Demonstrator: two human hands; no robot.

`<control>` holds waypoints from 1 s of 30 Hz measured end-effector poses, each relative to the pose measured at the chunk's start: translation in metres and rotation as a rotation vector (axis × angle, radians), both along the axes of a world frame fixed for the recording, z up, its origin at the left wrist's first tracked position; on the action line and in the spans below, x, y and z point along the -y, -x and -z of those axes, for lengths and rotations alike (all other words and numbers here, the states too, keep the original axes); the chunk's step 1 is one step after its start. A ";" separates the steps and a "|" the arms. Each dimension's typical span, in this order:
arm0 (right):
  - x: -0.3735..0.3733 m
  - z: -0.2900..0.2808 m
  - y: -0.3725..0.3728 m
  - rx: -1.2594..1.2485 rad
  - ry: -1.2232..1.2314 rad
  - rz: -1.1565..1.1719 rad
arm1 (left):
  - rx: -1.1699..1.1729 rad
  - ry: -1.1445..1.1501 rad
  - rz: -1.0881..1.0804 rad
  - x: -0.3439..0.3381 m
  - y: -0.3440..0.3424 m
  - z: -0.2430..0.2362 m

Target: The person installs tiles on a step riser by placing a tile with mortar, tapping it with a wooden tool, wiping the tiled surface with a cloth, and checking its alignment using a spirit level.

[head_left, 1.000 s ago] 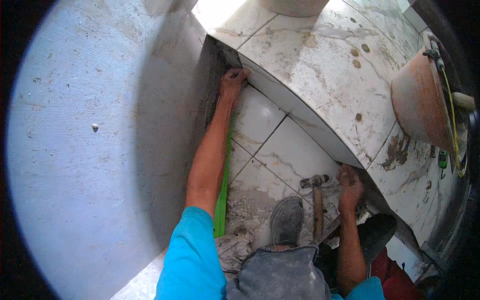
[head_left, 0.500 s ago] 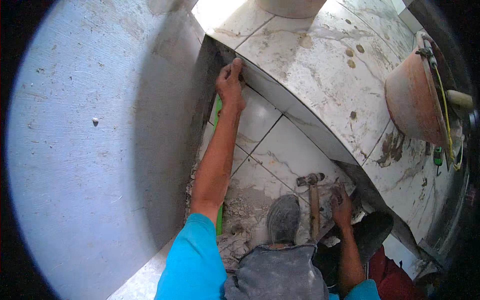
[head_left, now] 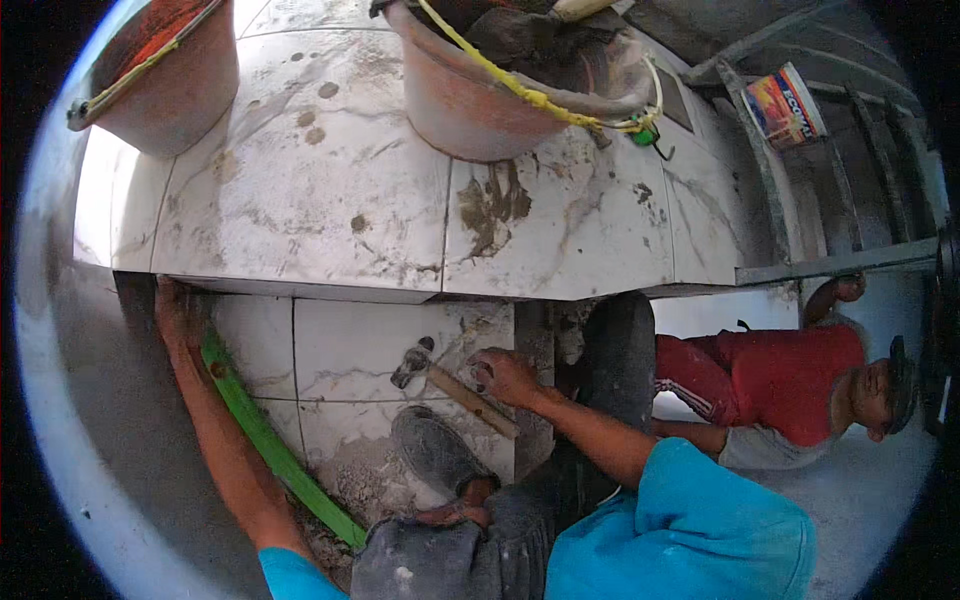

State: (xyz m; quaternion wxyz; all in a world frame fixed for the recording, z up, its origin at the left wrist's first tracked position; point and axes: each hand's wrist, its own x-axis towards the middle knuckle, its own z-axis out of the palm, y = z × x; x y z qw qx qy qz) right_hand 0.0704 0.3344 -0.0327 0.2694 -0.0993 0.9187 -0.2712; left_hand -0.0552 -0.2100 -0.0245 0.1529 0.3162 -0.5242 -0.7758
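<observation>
My left hand (head_left: 178, 308) reaches to the far left corner, its fingertips at the front edge of the raised tiled ledge (head_left: 390, 240); how its fingers are bent is partly hidden. Beside that forearm lies a long green bar (head_left: 265, 425) with a round spot near its far end, like a spirit level. My right hand (head_left: 510, 376) hovers just right of a hammer (head_left: 465, 397), its fingers curled around something pale that I cannot make out. The hammer has a wooden handle and a dark metal head, and rests on the marbled floor tiles (head_left: 345, 345).
Two mortar-stained buckets stand on the ledge, one at far left (head_left: 185, 90), one holding tools (head_left: 480, 115). My dark shoe (head_left: 435, 450) is on the dusty tiles by loose rubble (head_left: 365, 485). A person in red (head_left: 775, 380) is at right, below a metal ladder (head_left: 850, 262) and a paint pail (head_left: 785, 105).
The view has swung right, bringing the person, ladder and both buckets into sight. My left hand stays at the ledge's corner. My right hand's fingers are more curled, still close to the hammer.
</observation>
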 end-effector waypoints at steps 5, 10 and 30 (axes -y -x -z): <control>0.026 -0.003 -0.003 0.045 -0.069 -0.074 | 0.077 0.261 0.164 -0.007 -0.001 -0.014; 0.079 -0.008 0.010 0.069 -0.228 -0.266 | -0.080 -0.084 -0.459 -0.038 -0.004 -0.034; 0.359 -0.160 0.026 -0.883 0.893 -0.972 | -0.106 -0.405 -0.135 -0.195 -0.032 -0.005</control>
